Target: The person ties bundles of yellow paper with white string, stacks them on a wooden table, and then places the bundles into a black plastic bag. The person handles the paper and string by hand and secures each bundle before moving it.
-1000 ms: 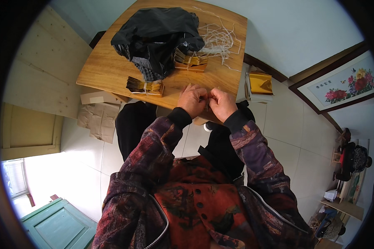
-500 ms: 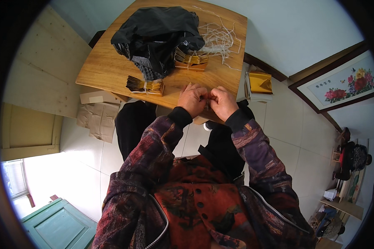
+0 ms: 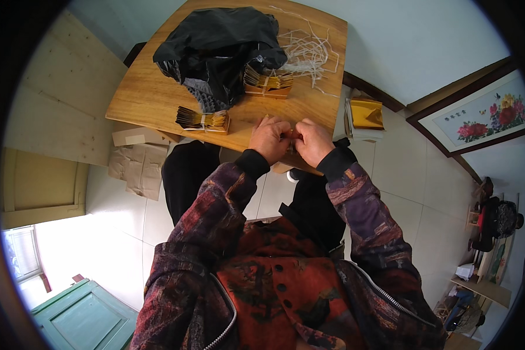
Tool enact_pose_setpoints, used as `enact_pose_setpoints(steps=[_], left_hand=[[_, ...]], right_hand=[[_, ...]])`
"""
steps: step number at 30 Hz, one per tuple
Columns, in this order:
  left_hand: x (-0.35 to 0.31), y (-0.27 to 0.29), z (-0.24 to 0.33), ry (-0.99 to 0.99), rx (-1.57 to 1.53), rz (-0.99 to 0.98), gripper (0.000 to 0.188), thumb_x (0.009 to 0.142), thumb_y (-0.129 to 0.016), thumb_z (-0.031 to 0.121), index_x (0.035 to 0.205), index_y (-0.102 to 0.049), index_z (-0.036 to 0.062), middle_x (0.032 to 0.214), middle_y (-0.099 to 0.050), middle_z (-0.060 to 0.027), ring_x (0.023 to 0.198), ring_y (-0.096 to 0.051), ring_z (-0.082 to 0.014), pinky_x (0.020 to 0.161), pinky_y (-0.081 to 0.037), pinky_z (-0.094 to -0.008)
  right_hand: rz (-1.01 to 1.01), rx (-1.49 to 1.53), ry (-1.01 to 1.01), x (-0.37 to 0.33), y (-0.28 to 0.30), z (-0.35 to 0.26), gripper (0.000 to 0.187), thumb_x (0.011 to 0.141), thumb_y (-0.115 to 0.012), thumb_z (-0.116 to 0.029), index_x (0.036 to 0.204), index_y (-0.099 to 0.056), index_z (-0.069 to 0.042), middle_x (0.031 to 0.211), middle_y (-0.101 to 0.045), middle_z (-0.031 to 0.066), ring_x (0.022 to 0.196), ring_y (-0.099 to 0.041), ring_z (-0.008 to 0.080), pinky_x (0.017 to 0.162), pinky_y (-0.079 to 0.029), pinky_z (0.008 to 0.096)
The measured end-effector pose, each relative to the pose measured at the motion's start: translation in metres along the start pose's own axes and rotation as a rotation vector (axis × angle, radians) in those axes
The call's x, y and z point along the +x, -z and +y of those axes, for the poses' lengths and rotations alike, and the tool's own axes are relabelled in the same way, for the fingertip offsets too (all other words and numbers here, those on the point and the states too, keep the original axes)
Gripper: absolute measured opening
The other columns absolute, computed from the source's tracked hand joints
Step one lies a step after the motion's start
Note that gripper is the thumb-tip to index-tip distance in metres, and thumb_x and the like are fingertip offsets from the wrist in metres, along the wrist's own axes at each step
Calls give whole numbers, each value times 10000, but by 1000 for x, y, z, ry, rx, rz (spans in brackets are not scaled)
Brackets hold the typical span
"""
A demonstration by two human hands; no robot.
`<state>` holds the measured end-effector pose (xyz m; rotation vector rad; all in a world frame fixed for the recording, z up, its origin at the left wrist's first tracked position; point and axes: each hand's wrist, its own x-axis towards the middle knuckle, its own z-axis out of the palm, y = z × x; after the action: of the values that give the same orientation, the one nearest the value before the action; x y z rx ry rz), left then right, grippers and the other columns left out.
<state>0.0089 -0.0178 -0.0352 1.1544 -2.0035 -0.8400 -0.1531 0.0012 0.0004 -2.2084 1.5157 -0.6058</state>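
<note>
At the near edge of the wooden table (image 3: 140,96), my left hand (image 3: 268,140) and my right hand (image 3: 311,142) meet with their fingers bent. Both are closed in a pinch, thumbs close together. What they pinch is small and mostly hidden by the fingers. Left of my left hand lies a bundle of folded gold-and-black paper (image 3: 214,120), tied round the middle with a pale string. Another tied bundle of gold paper (image 3: 268,88), with an orange side, lies farther back. Behind them is a crumpled black plastic bag (image 3: 221,38). A tangle of white strings (image 3: 309,52) spreads at the back right.
Right of the table, a stack with a yellow top (image 3: 366,114) sits low by the wall. A framed flower picture (image 3: 478,114) leans there. Brown paper (image 3: 137,169) lies on the tiled floor at the left. My legs are under the table's near edge.
My fingers have shifted slightly against each other, the right hand's fingertips moving a little up and left. Both hands stay at the table edge; the bundles have not moved.
</note>
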Motion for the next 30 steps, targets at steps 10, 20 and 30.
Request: enact_pose_setpoints(steps=[10, 20, 30], left_hand=[[-1, 0, 1, 16, 21, 4, 84, 688, -649, 83, 725, -583, 121, 837, -575, -41, 931, -532, -284, 968, -340, -458], [-1, 0, -4, -74, -56, 47, 72, 675, -653, 25, 711, -599, 56, 801, -577, -90, 853, -538, -295, 785, -418, -369], [-1, 0, -2, -89, -40, 44, 69, 682, -641, 31, 707, -586, 62, 800, -574, -75, 875, -540, -289, 843, -393, -387]], right_hand=[[-77, 185, -74, 3, 0, 6, 94, 721, -625, -33, 762, -541, -19, 834, -547, 169, 796, -549, 387, 679, -441, 450], [63, 35, 37, -2, -3, -1, 65, 714, -593, -18, 752, -542, -32, 788, -527, 135, 719, -545, 352, 619, -437, 411], [-54, 195, -67, -2, -1, 8, 89, 732, -629, -35, 796, -569, -26, 840, -554, 154, 804, -562, 368, 689, -455, 425]])
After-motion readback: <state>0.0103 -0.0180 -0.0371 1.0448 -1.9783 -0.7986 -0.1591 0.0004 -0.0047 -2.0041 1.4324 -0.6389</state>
